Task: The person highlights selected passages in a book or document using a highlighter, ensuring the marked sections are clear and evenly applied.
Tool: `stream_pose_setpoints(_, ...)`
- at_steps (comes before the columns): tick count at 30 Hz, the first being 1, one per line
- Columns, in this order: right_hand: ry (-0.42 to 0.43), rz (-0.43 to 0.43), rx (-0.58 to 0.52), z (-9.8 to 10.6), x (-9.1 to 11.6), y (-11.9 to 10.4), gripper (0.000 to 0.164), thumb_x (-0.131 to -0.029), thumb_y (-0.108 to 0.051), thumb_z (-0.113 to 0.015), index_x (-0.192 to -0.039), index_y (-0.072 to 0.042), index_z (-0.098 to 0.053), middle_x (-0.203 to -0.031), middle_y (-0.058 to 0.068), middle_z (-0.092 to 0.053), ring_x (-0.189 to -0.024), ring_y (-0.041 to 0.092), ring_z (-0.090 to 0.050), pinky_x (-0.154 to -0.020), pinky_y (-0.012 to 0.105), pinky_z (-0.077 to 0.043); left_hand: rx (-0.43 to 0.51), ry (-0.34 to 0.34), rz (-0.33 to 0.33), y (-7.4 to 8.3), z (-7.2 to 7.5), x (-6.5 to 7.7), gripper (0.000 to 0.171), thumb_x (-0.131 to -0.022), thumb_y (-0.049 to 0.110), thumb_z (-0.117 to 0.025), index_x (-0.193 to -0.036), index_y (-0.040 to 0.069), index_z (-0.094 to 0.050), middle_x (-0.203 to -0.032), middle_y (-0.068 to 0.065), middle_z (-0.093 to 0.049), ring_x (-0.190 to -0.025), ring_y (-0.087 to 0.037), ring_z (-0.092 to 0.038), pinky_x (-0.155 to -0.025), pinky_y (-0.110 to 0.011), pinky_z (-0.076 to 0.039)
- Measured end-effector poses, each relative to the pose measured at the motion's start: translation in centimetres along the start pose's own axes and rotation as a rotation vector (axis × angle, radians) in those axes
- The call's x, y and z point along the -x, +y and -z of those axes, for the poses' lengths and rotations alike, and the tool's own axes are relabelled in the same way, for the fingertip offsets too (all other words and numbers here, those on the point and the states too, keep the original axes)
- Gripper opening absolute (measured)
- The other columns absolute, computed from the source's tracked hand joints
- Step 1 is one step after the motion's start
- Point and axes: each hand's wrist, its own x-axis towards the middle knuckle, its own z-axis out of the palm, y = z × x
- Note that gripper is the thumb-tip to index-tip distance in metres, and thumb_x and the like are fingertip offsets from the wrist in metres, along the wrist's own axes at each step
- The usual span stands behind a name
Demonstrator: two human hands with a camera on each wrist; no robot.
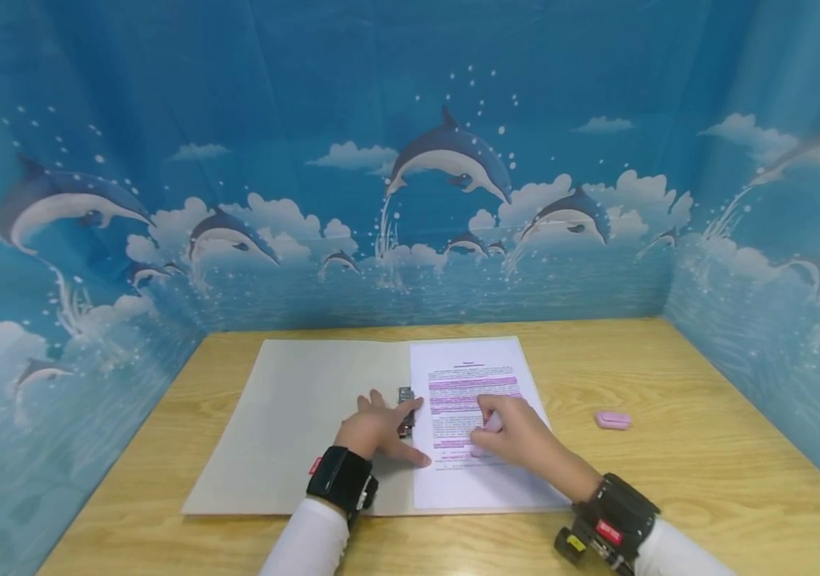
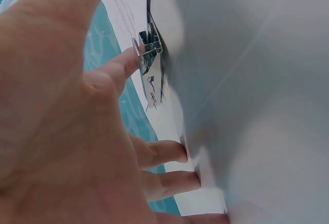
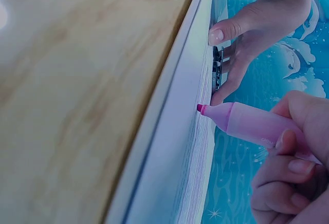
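A pink highlighter (image 3: 252,124) is gripped in my right hand (image 1: 514,432), its darker pink tip close to the printed page; whether it touches cannot be told. The white printed sheet (image 1: 482,488) lies on the right side of an opened folder (image 1: 294,416), with several lines marked pink. My left hand (image 1: 381,432) rests with spread fingers across the folder's middle, thumb and index finger reaching the sheet's left edge. Between them sits a metal clip (image 2: 150,47) at the fold.
On the wooden table (image 1: 683,480), right of the folder, lies a pink marker cap (image 1: 613,420). A blue curtain with dolphins (image 1: 449,156) stands behind the table and at both sides.
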Motion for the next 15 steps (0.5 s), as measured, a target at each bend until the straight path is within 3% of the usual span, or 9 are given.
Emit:
stream_pose_setpoints(7,-0.003,-0.032,0.016,0.5,0.3,0.3,0.03,-0.066,-0.009,-0.067,-0.06,-0.013,-0.038,-0.046,-0.01,-0.032,-0.04,-0.002,-0.03,-0.038,0.015,-0.024,-0.001,-0.009,-0.006,0.0,0.0,0.0,0.101,-0.054,0.063,-0.077,-0.143,0.038,-0.035,-0.153,-0.031,-0.014,-0.137,-0.05,-0.015,-0.098,-0.07,-0.034)
stream_pose_setpoints(15,0.014,0.006,0.042,1.2,0.8,0.9,0.032,-0.066,-0.006,-0.067,-0.06,-0.012,-0.036,-0.052,-0.009,-0.027,-0.043,-0.001,-0.028,-0.04,0.016,-0.024,0.007,-0.013,-0.01,-0.1,0.0,0.0,0.101,-0.055,0.062,-0.077,-0.143,0.037,-0.034,-0.153,-0.031,-0.013,-0.137,-0.05,-0.014,-0.098,-0.07,-0.035)
